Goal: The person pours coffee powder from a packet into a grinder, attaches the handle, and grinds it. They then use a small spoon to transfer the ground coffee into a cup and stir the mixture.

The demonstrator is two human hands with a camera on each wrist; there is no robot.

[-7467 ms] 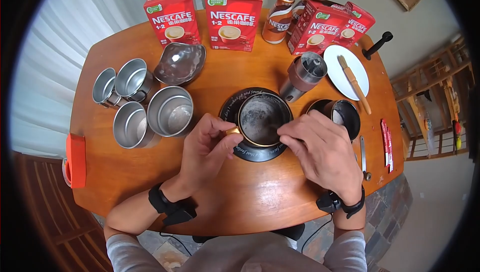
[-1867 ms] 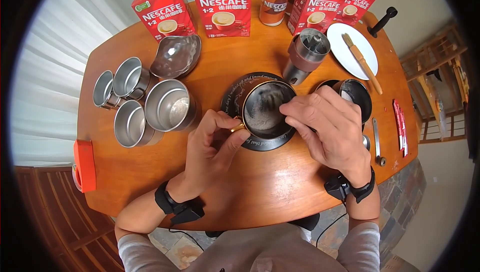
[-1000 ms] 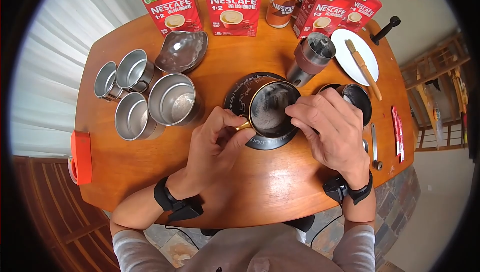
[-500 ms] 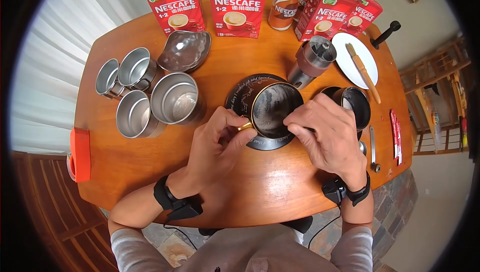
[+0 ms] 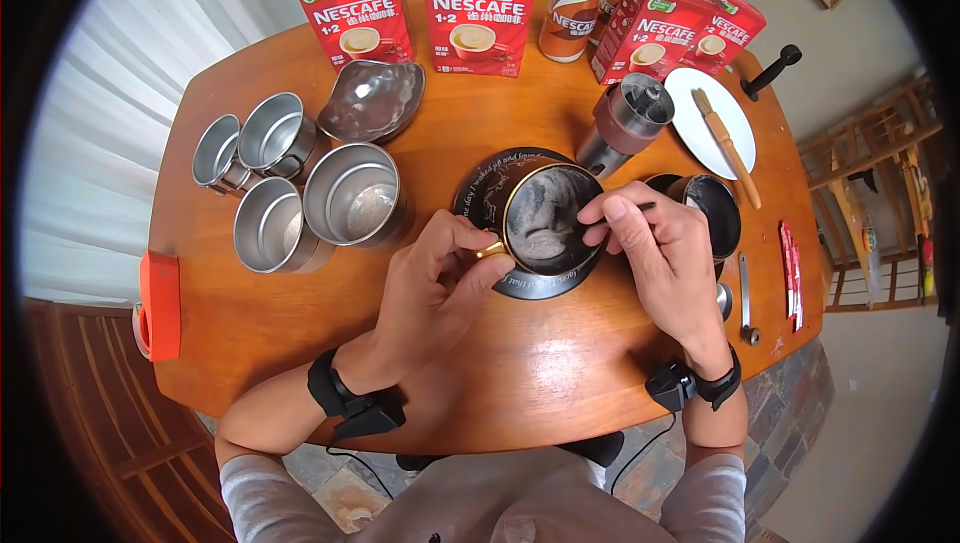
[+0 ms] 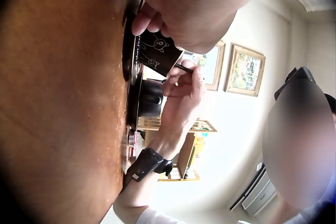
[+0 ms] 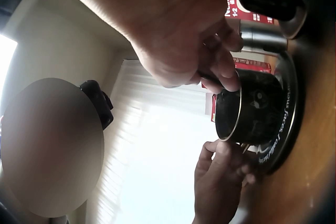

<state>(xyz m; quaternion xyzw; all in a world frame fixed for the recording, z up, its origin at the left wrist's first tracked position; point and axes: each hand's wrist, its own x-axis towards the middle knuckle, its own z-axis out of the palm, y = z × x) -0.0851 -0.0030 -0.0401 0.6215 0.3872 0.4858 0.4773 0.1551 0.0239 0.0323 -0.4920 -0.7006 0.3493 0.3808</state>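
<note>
A black cup [image 5: 492, 193] with a gold rim stands on a black saucer [image 5: 522, 286] with white lettering. My left hand [image 5: 435, 278] pinches the cup's gold handle [image 5: 490, 251] between thumb and fingers. Inside the cup lies a dark content with a pale, frothy or powdery patch [image 5: 545, 243]; which it is, I cannot tell. Over the cup's right edge, my right hand [image 5: 655, 263] pinches a thin dark stick-like utensil [image 6: 184, 68], whose lower end is hidden in the cup. The right wrist view shows the right fingers at the rim of the cup [image 7: 260, 109].
Left of the cup are several metal cups [image 5: 350, 195] and a brown dish [image 5: 370, 103]. Behind stand red boxes [image 5: 475, 13] and bottles [image 5: 572, 18]. To the right are a grinder [image 5: 625, 123], a plate with a brush [image 5: 722, 133], a second black cup [image 5: 722, 208] and red sachets [image 5: 791, 273].
My right hand has rolled over, so its thumb and the utensil's upper end show. The pale patch in the cup has shifted. My left hand keeps its pinch on the handle.
</note>
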